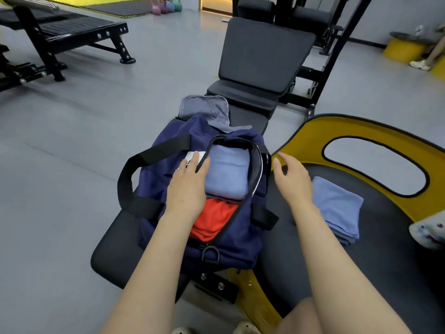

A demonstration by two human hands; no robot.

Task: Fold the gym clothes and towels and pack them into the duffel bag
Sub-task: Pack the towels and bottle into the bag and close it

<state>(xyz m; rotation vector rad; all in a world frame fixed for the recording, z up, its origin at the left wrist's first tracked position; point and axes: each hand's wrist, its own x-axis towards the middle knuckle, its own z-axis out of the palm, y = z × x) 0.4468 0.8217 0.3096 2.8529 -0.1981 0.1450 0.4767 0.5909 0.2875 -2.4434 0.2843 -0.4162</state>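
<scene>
A navy duffel bag (pixel 243 239) lies unzipped on a black bench pad (pixel 113 249). Inside it a folded light-blue towel (pixel 227 175) lies above a folded red garment (pixel 213 221). My left hand (pixel 187 186) rests on the left rim of the bag's mouth, its fingers over the zipper edge and a white tag (pixel 191 155). Just right of the bag hovers my right hand (pixel 292 177), fingers spread and holding nothing. Another folded light-blue towel (pixel 337 208) lies on a dark seat to the right.
The dark seat has a yellow frame (pixel 361 131) curving around it. An upright black backrest (pixel 262 54) stands beyond the bag. A black gym frame (pixel 60 37) is at far left, kettlebells (pixel 166 6) at the back, and a patterned white object (pixel 431 231) at the right edge.
</scene>
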